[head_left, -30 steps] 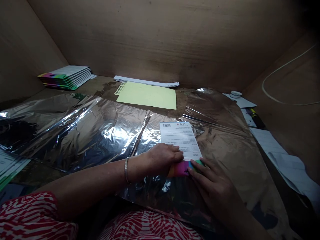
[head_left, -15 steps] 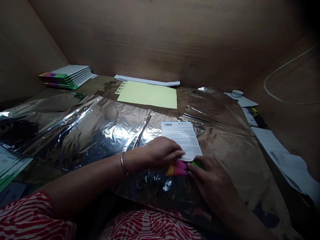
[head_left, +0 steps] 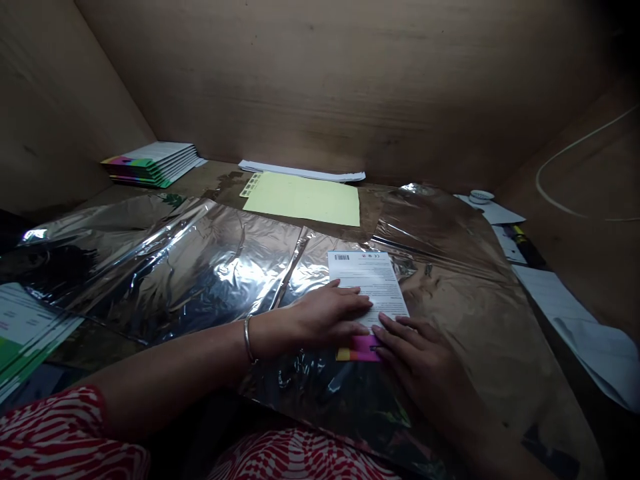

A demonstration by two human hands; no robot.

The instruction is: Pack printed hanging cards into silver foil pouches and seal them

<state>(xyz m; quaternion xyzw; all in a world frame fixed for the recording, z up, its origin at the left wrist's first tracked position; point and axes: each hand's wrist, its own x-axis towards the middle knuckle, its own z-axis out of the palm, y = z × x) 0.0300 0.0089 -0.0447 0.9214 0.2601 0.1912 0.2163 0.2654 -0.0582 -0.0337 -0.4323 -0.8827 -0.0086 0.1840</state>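
Observation:
A printed card or folder [head_left: 367,272] lies flat in front of me, its white face with small text and a barcode upward and a pink, purple and yellow strip along its near edge. My left hand [head_left: 333,310] rests on its left part with the fingers stretched out, holding nothing. On its lower right part lies my right hand [head_left: 415,347], fingers also extended and covering the end of the coloured strip. Beneath both hands is a shiny silver foil sheet [head_left: 460,320] spread across the table.
A neat stack of similar folders [head_left: 155,162] stands at the back left. Pale yellow sheets [head_left: 303,198] lie at the back middle. More printed sheets [head_left: 30,330] are at the left edge. To the right are white papers [head_left: 565,307], a small round cap [head_left: 481,196] and a black-and-yellow tool [head_left: 527,247].
My left hand's fingers have uncurled and spread over the folder. My right hand has flattened from pinching the near edge to lying on it. The view has shifted slightly.

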